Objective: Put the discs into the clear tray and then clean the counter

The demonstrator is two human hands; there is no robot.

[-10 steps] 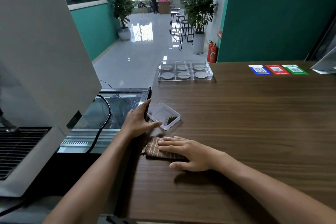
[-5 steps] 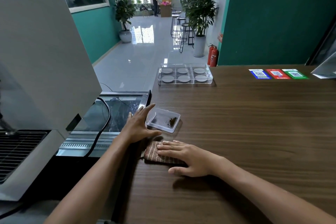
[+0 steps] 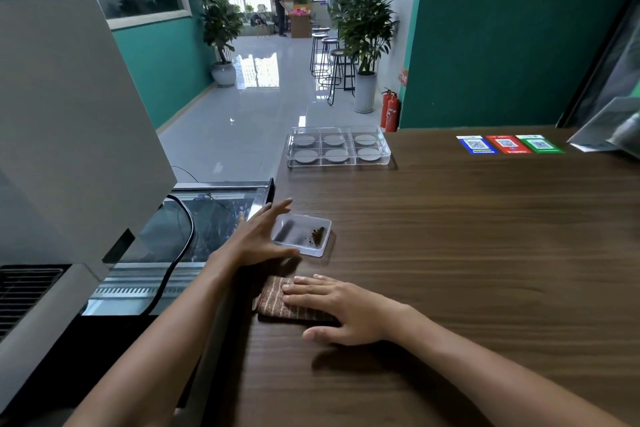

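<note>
A clear compartmented tray stands at the counter's far left edge, a grey disc lying in each of its several cells. My right hand lies flat with straight fingers on a brown striped cloth on the wooden counter. Just beyond the cloth sits a small clear plastic dish holding a little brown debris. My left hand is at the dish's left side, fingers spread and thumb under its near edge, touching it.
A large grey machine with a black cable stands left of the counter edge, over a glass-topped unit. Three coloured QR stickers lie at the far right beside a clear stand.
My left hand has loosened from the dish's side and spread its fingers. The dish has tipped back flat on the counter. My right hand stays on the cloth.
</note>
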